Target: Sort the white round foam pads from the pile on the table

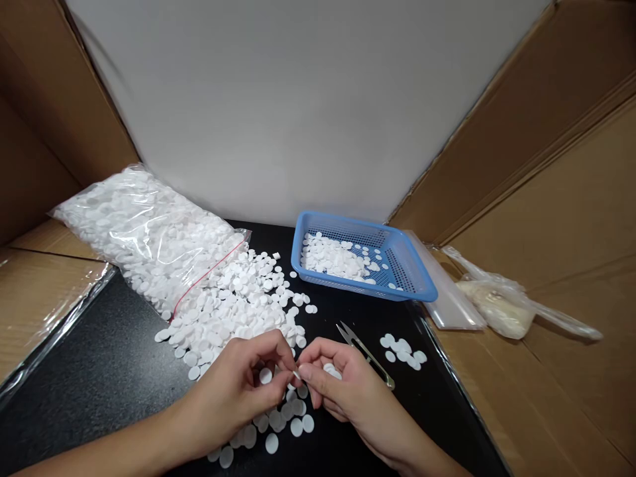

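Note:
My left hand (253, 384) and my right hand (338, 381) meet low in the middle of the view. Pinched between their fingertips is one small white disc (297, 375), seen nearly edge on. More white discs (332, 371) rest in the curled fingers of my right hand. Under and in front of the hands lie loose discs (271, 442) on the black table. Behind my left hand spreads a large heap of discs (243, 298), spilling from a clear zip bag (144, 218) with a red seal line. Thread snips (368, 354) lie just beyond my right hand.
A blue perforated basket (365, 289) with discs in it stands at the back. Several discs (402, 348) lie apart on the right. Flat plastic bags (450, 298) and a tied bag with something cream-coloured (501, 308) lie on cardboard. Cardboard walls (556, 179) flank both sides.

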Demonstrator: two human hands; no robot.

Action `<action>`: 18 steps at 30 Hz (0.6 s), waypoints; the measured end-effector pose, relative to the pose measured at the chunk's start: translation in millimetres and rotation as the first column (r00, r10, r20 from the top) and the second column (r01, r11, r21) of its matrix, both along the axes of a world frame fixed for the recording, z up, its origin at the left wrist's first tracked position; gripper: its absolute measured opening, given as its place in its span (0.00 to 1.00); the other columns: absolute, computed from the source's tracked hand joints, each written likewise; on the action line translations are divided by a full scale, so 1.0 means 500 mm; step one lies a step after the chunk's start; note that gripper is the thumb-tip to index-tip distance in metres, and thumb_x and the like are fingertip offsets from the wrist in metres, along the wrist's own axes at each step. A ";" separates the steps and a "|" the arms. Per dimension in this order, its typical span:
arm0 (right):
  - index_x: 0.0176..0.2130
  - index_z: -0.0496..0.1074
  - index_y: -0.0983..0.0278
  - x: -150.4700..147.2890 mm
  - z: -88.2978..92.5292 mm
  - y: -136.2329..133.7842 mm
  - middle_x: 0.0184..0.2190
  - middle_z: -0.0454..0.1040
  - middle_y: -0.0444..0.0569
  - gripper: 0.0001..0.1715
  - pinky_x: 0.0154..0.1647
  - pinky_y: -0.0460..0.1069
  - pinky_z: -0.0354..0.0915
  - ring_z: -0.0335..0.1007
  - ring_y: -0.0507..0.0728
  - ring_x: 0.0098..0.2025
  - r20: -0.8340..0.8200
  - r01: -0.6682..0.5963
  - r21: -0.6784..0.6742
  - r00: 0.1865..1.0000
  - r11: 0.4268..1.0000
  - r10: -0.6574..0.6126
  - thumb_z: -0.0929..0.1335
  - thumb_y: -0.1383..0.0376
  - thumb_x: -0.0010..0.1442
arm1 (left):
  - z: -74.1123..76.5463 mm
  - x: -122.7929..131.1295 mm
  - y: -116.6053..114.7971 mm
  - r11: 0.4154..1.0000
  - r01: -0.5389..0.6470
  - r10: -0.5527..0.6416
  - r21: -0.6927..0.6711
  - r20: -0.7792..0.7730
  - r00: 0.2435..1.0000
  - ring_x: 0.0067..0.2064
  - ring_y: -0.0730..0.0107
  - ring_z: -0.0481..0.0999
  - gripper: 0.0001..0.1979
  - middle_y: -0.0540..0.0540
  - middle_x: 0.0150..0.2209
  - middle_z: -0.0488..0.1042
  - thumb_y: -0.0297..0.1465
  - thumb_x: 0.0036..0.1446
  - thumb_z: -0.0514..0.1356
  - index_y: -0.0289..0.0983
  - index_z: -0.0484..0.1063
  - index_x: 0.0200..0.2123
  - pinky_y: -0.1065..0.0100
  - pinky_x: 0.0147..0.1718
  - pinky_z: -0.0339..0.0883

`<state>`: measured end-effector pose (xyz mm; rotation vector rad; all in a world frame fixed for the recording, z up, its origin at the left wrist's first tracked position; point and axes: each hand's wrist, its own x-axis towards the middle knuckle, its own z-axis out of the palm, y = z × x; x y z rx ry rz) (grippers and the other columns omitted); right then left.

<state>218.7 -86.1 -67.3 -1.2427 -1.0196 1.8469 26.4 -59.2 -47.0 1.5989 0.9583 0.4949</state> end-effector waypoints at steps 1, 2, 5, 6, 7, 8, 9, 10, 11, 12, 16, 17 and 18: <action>0.34 0.70 0.64 0.001 0.002 0.000 0.18 0.66 0.36 0.23 0.16 0.43 0.39 0.44 0.44 0.16 0.036 0.004 0.027 0.999 1.000 -0.005 0.75 0.48 0.54 | 0.000 0.000 -0.001 1.000 -0.004 0.004 -0.001 -0.005 1.000 0.27 0.74 0.61 0.04 0.55 0.25 0.68 0.28 0.61 0.57 0.38 0.69 0.32 0.71 0.26 0.53; 0.34 0.71 0.64 0.002 0.004 0.000 0.18 0.66 0.37 0.22 0.16 0.43 0.40 0.45 0.44 0.16 0.073 0.007 0.057 0.997 0.998 -0.011 0.74 0.49 0.55 | 0.000 0.001 -0.002 1.000 -0.013 0.013 -0.013 0.000 1.000 0.27 0.74 0.61 0.03 0.55 0.26 0.68 0.28 0.60 0.58 0.38 0.69 0.32 0.71 0.25 0.53; 0.33 0.72 0.64 0.004 0.013 0.001 0.19 0.66 0.38 0.18 0.17 0.44 0.42 0.48 0.46 0.17 0.193 0.007 0.149 0.980 0.989 -0.036 0.72 0.52 0.57 | 0.000 0.005 -0.003 0.995 -0.045 0.051 -0.085 0.064 0.997 0.28 0.74 0.62 0.02 0.54 0.28 0.70 0.30 0.60 0.59 0.38 0.69 0.34 0.72 0.26 0.55; 0.33 0.72 0.64 0.005 0.016 0.001 0.19 0.66 0.38 0.16 0.17 0.44 0.43 0.49 0.46 0.18 0.228 0.003 0.171 0.973 0.985 -0.043 0.72 0.53 0.57 | 0.000 0.006 -0.002 0.993 -0.052 0.062 -0.109 0.091 0.994 0.28 0.74 0.63 0.03 0.54 0.28 0.71 0.30 0.60 0.60 0.38 0.69 0.33 0.72 0.27 0.56; 0.33 0.73 0.64 0.005 0.018 0.001 0.20 0.66 0.39 0.15 0.17 0.45 0.44 0.50 0.47 0.18 0.254 -0.001 0.186 0.966 0.982 -0.047 0.71 0.54 0.58 | 0.000 0.008 -0.002 0.990 -0.057 0.073 -0.132 0.118 0.990 0.29 0.74 0.64 0.04 0.54 0.29 0.72 0.30 0.60 0.61 0.38 0.69 0.33 0.72 0.28 0.56; 0.33 0.74 0.63 0.005 0.019 0.000 0.19 0.67 0.39 0.15 0.18 0.45 0.44 0.50 0.47 0.18 0.268 -0.004 0.194 0.962 0.981 -0.049 0.71 0.54 0.58 | 0.000 0.009 -0.001 0.986 -0.061 0.083 -0.156 0.139 0.987 0.29 0.74 0.64 0.05 0.54 0.29 0.72 0.31 0.60 0.62 0.38 0.68 0.33 0.72 0.28 0.57; 0.33 0.74 0.63 0.005 0.018 0.000 0.19 0.67 0.39 0.15 0.18 0.45 0.44 0.50 0.47 0.18 0.272 -0.005 0.197 0.961 0.980 -0.050 0.71 0.54 0.58 | -0.001 0.010 0.001 0.981 -0.063 0.092 -0.181 0.156 0.983 0.29 0.74 0.65 0.05 0.54 0.29 0.73 0.31 0.59 0.62 0.38 0.68 0.33 0.72 0.29 0.57; 0.33 0.74 0.63 0.005 0.017 -0.001 0.19 0.67 0.39 0.15 0.17 0.45 0.44 0.50 0.47 0.18 0.269 -0.002 0.195 0.962 0.981 -0.051 0.70 0.53 0.58 | -0.001 0.011 0.003 0.976 -0.064 0.101 -0.209 0.170 0.980 0.29 0.74 0.65 0.05 0.54 0.29 0.74 0.31 0.59 0.62 0.38 0.68 0.33 0.72 0.29 0.57; 0.33 0.74 0.63 0.005 0.016 -0.001 0.19 0.67 0.39 0.15 0.17 0.45 0.44 0.50 0.48 0.18 0.262 -0.001 0.191 0.964 0.982 -0.050 0.70 0.53 0.59 | -0.001 0.012 0.004 0.970 -0.064 0.109 -0.235 0.182 0.977 0.29 0.74 0.66 0.05 0.53 0.29 0.75 0.31 0.59 0.63 0.38 0.68 0.34 0.72 0.29 0.57; 0.33 0.75 0.63 0.005 0.014 -0.001 0.19 0.67 0.39 0.15 0.17 0.45 0.44 0.50 0.47 0.17 0.254 0.000 0.187 0.966 0.982 -0.049 0.70 0.53 0.59 | -0.002 0.012 0.006 0.965 -0.065 0.117 -0.256 0.193 0.974 0.29 0.74 0.66 0.06 0.53 0.29 0.76 0.31 0.59 0.63 0.38 0.68 0.35 0.72 0.29 0.57; 0.34 0.75 0.63 0.007 0.009 -0.001 0.19 0.67 0.39 0.15 0.17 0.45 0.42 0.48 0.47 0.17 0.224 0.017 0.172 0.973 0.985 -0.056 0.71 0.53 0.59 | -0.001 0.015 0.009 0.945 -0.074 0.149 -0.317 0.218 0.965 0.29 0.74 0.67 0.10 0.52 0.28 0.78 0.34 0.57 0.66 0.38 0.67 0.35 0.72 0.30 0.57; 0.34 0.75 0.63 0.007 0.009 -0.002 0.19 0.67 0.39 0.16 0.17 0.45 0.41 0.47 0.47 0.17 0.214 0.021 0.170 0.975 0.985 -0.058 0.71 0.52 0.59 | 0.000 0.015 0.009 0.941 -0.073 0.152 -0.331 0.220 0.964 0.29 0.74 0.68 0.11 0.52 0.28 0.78 0.34 0.57 0.67 0.37 0.67 0.35 0.71 0.31 0.58; 0.34 0.75 0.63 0.007 0.009 -0.002 0.19 0.67 0.39 0.17 0.17 0.45 0.41 0.47 0.46 0.17 0.203 0.027 0.169 0.977 0.985 -0.062 0.71 0.52 0.59 | 0.000 0.016 0.009 0.937 -0.071 0.153 -0.343 0.218 0.964 0.29 0.74 0.68 0.12 0.52 0.28 0.78 0.35 0.56 0.67 0.37 0.67 0.35 0.71 0.31 0.58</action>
